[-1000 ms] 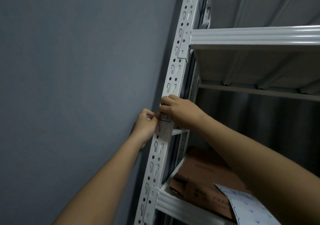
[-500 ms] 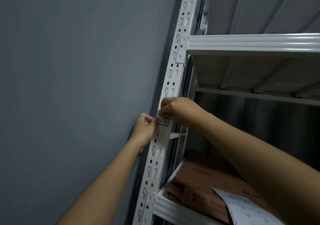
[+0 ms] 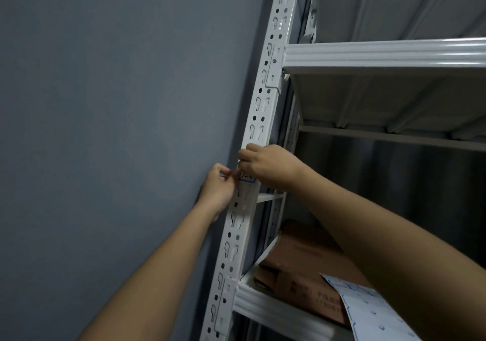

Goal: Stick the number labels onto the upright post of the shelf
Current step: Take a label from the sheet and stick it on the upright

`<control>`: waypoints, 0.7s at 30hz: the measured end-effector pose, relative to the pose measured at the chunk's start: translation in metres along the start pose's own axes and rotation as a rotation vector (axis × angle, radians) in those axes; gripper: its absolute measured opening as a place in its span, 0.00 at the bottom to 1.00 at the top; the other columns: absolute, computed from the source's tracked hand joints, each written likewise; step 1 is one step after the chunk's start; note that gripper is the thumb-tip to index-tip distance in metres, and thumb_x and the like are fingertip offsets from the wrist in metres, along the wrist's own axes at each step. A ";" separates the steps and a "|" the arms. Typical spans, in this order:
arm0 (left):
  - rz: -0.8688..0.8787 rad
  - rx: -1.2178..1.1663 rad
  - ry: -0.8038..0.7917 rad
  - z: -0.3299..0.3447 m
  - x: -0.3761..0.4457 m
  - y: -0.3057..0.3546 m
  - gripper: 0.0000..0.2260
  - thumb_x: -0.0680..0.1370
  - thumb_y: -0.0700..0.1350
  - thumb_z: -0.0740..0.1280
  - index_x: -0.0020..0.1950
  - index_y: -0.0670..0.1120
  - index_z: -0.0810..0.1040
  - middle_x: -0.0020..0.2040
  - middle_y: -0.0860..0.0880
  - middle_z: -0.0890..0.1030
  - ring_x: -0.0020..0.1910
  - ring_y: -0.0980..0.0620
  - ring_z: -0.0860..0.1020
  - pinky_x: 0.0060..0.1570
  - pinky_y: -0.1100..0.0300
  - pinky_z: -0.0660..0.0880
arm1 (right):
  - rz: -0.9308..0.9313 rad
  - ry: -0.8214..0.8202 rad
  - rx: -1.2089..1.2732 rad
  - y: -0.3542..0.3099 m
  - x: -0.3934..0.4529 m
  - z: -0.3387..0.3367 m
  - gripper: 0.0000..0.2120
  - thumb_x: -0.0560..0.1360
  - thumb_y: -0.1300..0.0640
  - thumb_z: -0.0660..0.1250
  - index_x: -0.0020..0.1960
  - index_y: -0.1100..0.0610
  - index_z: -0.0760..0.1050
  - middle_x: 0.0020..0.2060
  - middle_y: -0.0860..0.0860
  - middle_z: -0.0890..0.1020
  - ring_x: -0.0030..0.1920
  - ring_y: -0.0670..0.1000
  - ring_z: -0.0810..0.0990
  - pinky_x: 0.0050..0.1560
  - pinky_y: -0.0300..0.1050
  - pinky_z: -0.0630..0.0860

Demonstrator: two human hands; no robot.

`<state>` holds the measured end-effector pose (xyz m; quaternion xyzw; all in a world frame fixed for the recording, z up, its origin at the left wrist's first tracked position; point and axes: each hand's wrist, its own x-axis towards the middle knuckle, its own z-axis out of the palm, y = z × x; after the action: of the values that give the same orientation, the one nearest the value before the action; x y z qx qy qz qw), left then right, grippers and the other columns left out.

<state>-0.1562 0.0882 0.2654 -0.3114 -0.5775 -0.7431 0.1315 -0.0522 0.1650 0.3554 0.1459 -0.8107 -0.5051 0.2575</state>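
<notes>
Both hands at the label (image 3: 247, 177) on the post (image 3: 259, 109). My right hand (image 3: 268, 165) pinches its upper edge from above; left hand (image 3: 219, 185) pinches its left edge, beside the post. Label lies crosswise.

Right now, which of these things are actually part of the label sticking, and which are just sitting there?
Part of the job:
number label
upright post
left hand
right hand
label sheet

Just lying about:
cardboard box
upper shelf
grey wall
</notes>
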 end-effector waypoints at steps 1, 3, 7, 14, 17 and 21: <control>0.002 0.005 0.003 0.000 0.000 0.000 0.11 0.79 0.46 0.64 0.39 0.49 0.65 0.31 0.50 0.69 0.30 0.56 0.65 0.29 0.60 0.62 | 0.011 -0.001 0.005 0.000 0.000 0.000 0.14 0.79 0.63 0.60 0.64 0.59 0.73 0.58 0.54 0.72 0.57 0.54 0.70 0.39 0.42 0.67; 0.007 0.027 0.009 0.000 0.000 0.000 0.11 0.79 0.46 0.64 0.39 0.49 0.64 0.31 0.50 0.69 0.30 0.55 0.65 0.30 0.60 0.62 | 0.019 -0.010 0.005 0.001 0.000 -0.003 0.14 0.80 0.62 0.60 0.64 0.58 0.73 0.59 0.53 0.73 0.58 0.53 0.71 0.40 0.42 0.71; -0.015 0.033 -0.005 -0.001 0.002 0.000 0.10 0.79 0.47 0.64 0.40 0.50 0.65 0.34 0.48 0.72 0.33 0.53 0.67 0.32 0.59 0.64 | -0.015 -0.026 -0.006 0.002 0.004 -0.013 0.13 0.80 0.61 0.59 0.63 0.57 0.75 0.59 0.53 0.74 0.60 0.53 0.73 0.48 0.45 0.75; -0.021 0.061 0.001 -0.001 0.001 0.000 0.11 0.79 0.44 0.63 0.39 0.50 0.64 0.30 0.49 0.69 0.30 0.53 0.64 0.30 0.58 0.61 | -0.047 -0.018 0.001 -0.002 -0.002 -0.009 0.15 0.81 0.61 0.56 0.66 0.59 0.72 0.60 0.55 0.72 0.61 0.54 0.70 0.51 0.47 0.77; -0.032 0.065 0.008 -0.001 0.001 0.000 0.10 0.79 0.44 0.62 0.40 0.50 0.65 0.32 0.49 0.70 0.32 0.52 0.66 0.33 0.58 0.62 | -0.057 -0.015 -0.010 -0.004 -0.003 -0.005 0.16 0.81 0.62 0.54 0.68 0.60 0.69 0.62 0.56 0.70 0.62 0.54 0.69 0.51 0.45 0.74; -0.040 0.060 0.010 0.000 0.001 0.000 0.09 0.79 0.44 0.62 0.40 0.50 0.67 0.33 0.49 0.72 0.32 0.53 0.67 0.32 0.59 0.64 | -0.067 -0.014 -0.028 -0.002 -0.008 -0.005 0.17 0.81 0.62 0.54 0.68 0.61 0.69 0.62 0.56 0.70 0.62 0.55 0.69 0.53 0.46 0.74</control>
<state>-0.1572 0.0885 0.2659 -0.2920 -0.6049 -0.7296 0.1286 -0.0431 0.1639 0.3533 0.1657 -0.8002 -0.5256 0.2366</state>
